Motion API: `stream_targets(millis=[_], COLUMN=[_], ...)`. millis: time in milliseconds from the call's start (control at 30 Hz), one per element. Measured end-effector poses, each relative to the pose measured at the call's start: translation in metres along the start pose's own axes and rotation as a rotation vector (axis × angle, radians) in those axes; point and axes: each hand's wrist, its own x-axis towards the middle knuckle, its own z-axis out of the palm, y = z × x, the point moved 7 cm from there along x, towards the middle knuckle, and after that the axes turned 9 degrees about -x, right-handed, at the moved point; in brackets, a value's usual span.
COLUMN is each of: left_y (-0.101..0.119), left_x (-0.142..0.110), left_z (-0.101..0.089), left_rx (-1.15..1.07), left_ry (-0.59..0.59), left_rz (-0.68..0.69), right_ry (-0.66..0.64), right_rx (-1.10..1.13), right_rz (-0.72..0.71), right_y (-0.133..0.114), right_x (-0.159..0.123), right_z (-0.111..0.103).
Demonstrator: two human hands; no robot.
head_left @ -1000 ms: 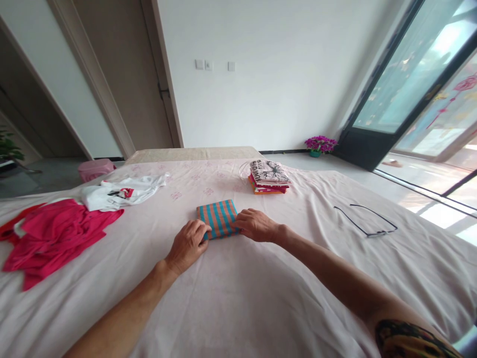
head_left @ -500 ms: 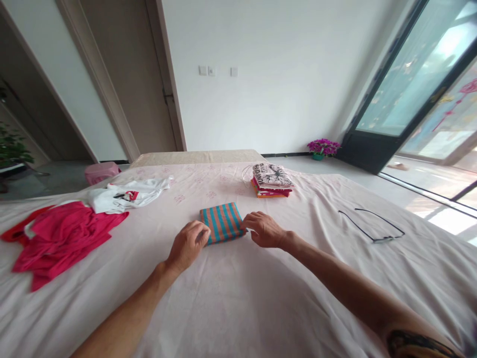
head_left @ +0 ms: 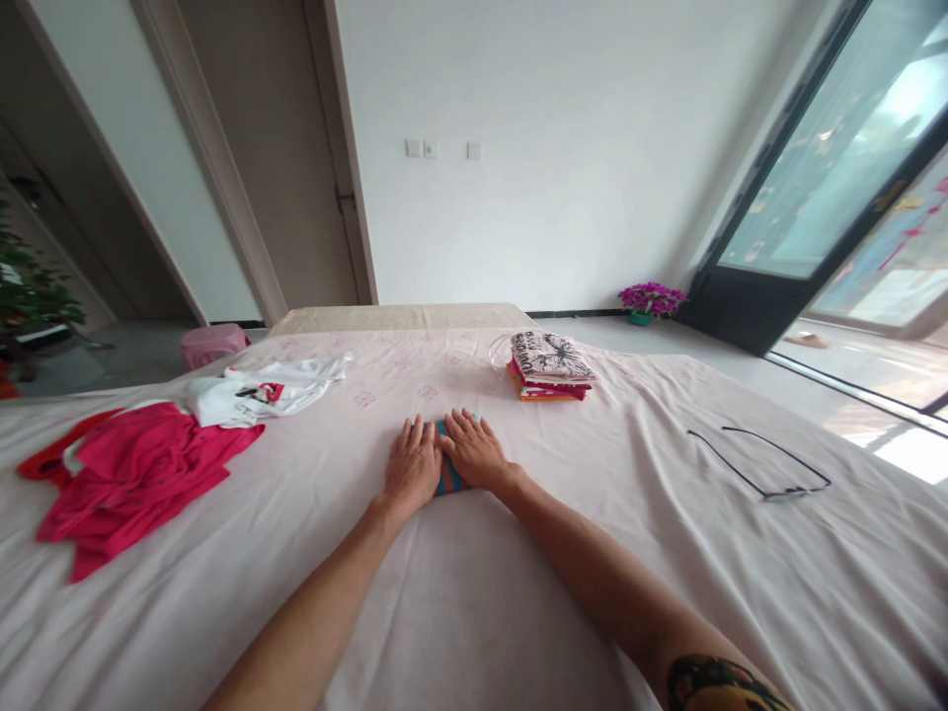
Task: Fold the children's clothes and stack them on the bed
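A folded garment with blue and orange stripes (head_left: 451, 480) lies on the pale pink bedsheet (head_left: 474, 602), mostly covered by my hands. My left hand (head_left: 415, 462) rests flat on its left part, fingers stretched forward. Flat on the right part lies my right hand (head_left: 474, 449), its fingers pointing away from me and the thumb side close to the left hand. Beyond them to the right stands a stack of folded clothes (head_left: 552, 367), topped by a pale piece with black print.
On the left are a crumpled magenta garment (head_left: 148, 479) and a white shirt (head_left: 267, 390). Eyeglasses (head_left: 785, 491) lie at the right of the bed. A pink stool (head_left: 213, 344) stands past the left edge; purple flowers (head_left: 652, 299) sit by the wall.
My hands have gone from gripping the striped garment's left and right near edges to lying flat on top of it, closer together. The view has shifted slightly left.
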Motion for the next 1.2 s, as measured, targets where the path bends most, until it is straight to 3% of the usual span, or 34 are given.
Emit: stream_targets(millis=[133,400,500,567,667,767,900,1067,1200], left_y=[-0.005,-0.021,-0.029,-0.034,-0.038,-0.029,0.008,0.032,0.035], left_x=[-0.006,-0.030,-0.036,-0.036,-0.036,-0.040,-0.053,-0.056,-0.052], left_z=[-0.005,-0.016,-0.017,-0.019,-0.027,-0.038,-0.056,-0.057,-0.051], left_rx=[0.026,0.026,-0.068,-0.168,-0.278,-0.253,-0.130,0.016,0.059], left_ry=[0.011,0.069,0.055,0.046,0.045,0.038,0.013,-0.117,-0.120], left_rz=[-0.010,-0.050,-0.041,-0.033,-0.054,-0.055,0.171,0.350,0.392], right_ry=[0.026,-0.067,-0.070,-0.005,0.033,-0.164,-0.348,-0.338,-0.250], right_rx=[0.011,0.077,0.106,0.151,0.375,0.768,1.215,1.488,1.577], right_rz=[0.019,0.057,0.157,0.262,0.382,0.456,0.567,0.696,0.778], right_y=[0.012,0.038,0.064,0.084,0.101,0.095,0.073,0.059,0.059], right_x=[-0.006,-0.023,-0.036,-0.048,-0.069,-0.088,-0.102,-0.099,-0.092], right_z=[0.000,-0.005,-0.014,-0.027,-0.040,-0.030,-0.019,-0.015,-0.012])
